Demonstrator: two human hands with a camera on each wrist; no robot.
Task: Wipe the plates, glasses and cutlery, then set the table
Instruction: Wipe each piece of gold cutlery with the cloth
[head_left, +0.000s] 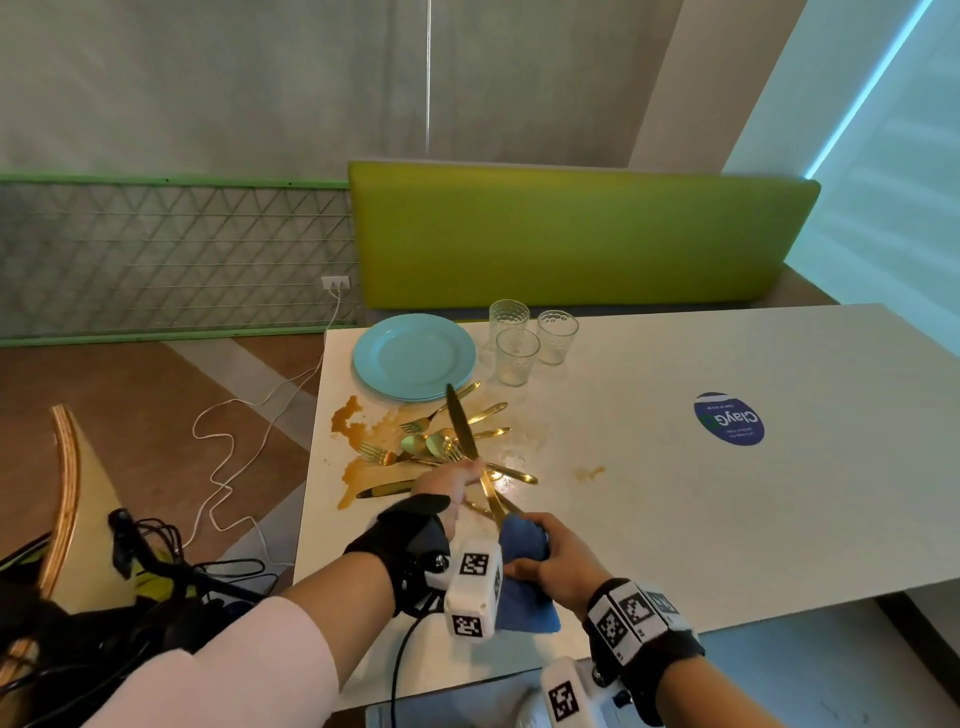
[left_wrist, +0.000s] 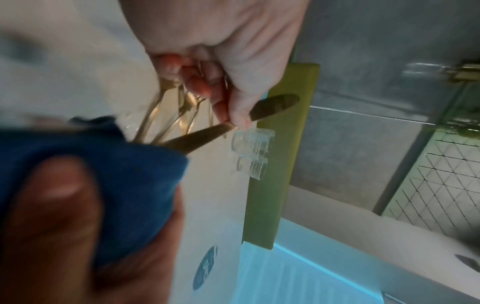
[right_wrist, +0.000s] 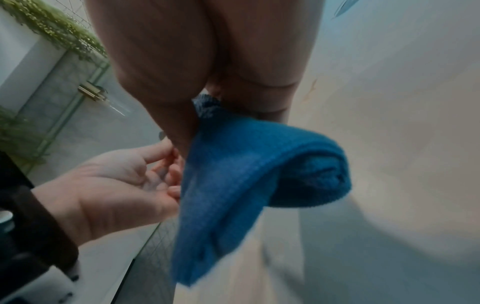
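My right hand (head_left: 553, 558) is bunched round the folded blue microfibre cloth (head_left: 524, 540), nearest me at the table's front edge, and the cloth wraps the handle end of the long gold table knife (head_left: 470, 452). My left hand (head_left: 449, 486) pinches that knife at its middle, blade slanting up and away over the pile. I judge the cutlery-wiping step is under way, with this knife the piece in hand. Next I would draw the cloth along the full length to the blade tip while the left pinch holds firm, then set the knife apart from the dirty ones.

Just beyond my hands the heap of gold forks and spoons (head_left: 441, 441) lies partly in a brown spilled puddle (head_left: 358, 441) on the white tabletop (head_left: 727, 493). Farther off stand the stacked pale blue plates (head_left: 413, 356) and three clear dimpled glasses (head_left: 530, 340), none yet laid out.

The knife's handle end is buried in the cloth. How many plates are stacked I cannot tell. Both wrist views are blurred, and the right one hides the knife entirely.
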